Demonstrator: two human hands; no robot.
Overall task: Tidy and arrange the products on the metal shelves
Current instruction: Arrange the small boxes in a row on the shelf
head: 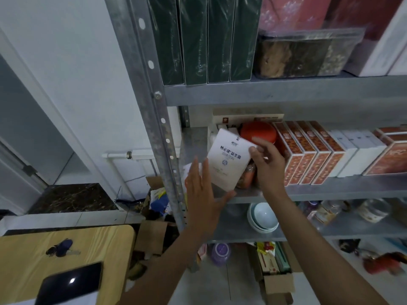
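Note:
A white box with blue print (pixel 229 160) is tilted at the left end of the middle metal shelf (pixel 330 188). My right hand (pixel 267 162) grips its upper right corner with thumb and fingers. My left hand (pixel 203 190) has straight fingers and touches the box's lower left edge, with the thumb under its bottom corner. Behind the box sit a red round tin (pixel 258 130) and a small orange packet (pixel 247 178). A row of orange patterned boxes (pixel 308 150) stands to the right.
Dark green boxes (pixel 198 40) and a clear tub (pixel 304 56) fill the upper shelf. Bowls (pixel 263 216) and jars (pixel 372 210) sit on the shelf below. The shelf's upright post (pixel 158 106) stands left of my hands. Cardboard boxes (pixel 277 280) lie on the floor; a yellow table (pixel 66 256) is at lower left.

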